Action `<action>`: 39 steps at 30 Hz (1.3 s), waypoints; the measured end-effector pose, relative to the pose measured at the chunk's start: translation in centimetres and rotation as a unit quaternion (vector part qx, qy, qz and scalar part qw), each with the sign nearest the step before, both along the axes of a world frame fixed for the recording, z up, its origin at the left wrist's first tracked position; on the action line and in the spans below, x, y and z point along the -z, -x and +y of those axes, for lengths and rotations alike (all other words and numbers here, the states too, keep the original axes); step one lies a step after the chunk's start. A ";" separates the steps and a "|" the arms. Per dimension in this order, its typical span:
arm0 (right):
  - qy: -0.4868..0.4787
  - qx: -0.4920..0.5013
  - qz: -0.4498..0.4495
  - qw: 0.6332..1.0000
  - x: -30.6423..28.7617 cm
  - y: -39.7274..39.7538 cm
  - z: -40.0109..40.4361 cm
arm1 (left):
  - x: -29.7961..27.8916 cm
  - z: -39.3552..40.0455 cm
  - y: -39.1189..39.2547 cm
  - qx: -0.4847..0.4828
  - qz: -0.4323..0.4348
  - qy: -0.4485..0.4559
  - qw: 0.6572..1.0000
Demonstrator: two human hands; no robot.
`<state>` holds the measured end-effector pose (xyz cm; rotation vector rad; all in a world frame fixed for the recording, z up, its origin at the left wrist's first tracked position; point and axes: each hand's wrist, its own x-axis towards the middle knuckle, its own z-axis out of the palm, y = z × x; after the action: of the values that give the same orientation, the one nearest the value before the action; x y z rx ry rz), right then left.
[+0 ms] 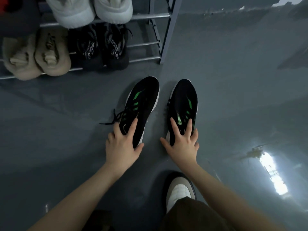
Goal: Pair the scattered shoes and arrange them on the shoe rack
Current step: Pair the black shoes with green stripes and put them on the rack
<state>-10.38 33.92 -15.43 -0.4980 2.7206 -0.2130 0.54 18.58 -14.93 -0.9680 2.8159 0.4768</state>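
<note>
**Two black-and-green sneakers being held at the heels on the floor**

A pair of black sneakers with green stripes and white soles is being kept side by side on the grey floor (233, 97), toes pointing away from the person and towards the shoe rack (168, 30); a narrow strip of floor is being left between the two. The left sneaker (143, 100) is being gripped at its heel end by the left hand (122, 145), with fingers laid over the collar and the thumb wrapped round the inner side of the sole; its loose black lace (111, 120) is trailing onto the floor to the left. The right sneaker (183, 100) is being held at the heel by the right hand (181, 144), with fingers spread across the opening and the thumb stretched out on the inner side, near the floor.

On the lower tier of the metal rack, a pair of beige shoes (36, 54) is being carried at the left; just beside it a pair of black shoes with white lettering (101, 47) is being carried. On the tier above, a pair of light grey shoes (90, 9) is being carried, partly cut off by the upper edge. Near the bottom edge, a white shoe (180, 190) worn by the person is being shown beneath a dark trouser leg (191, 214); a bright reflection (271, 174) is being cast on the floor at the right.
</note>
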 end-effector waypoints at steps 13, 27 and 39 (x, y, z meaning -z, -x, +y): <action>0.078 0.026 0.034 0.996 -2.6 0.0 -0.6 | -2.5 -1.1 0.4 0.013 0.140 -0.033 0.989; 0.218 0.032 0.101 0.970 -16.1 1.2 -1.3 | -16.4 -0.8 2.4 0.041 0.307 -0.002 0.951; 0.362 0.021 0.229 0.903 -33.7 -0.1 -1.7 | -32.8 -0.5 1.8 0.050 0.461 0.072 0.883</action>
<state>-10.26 32.20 18.30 -0.7582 3.0324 -1.2980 -1.24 18.09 17.84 -0.7204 3.7612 0.9272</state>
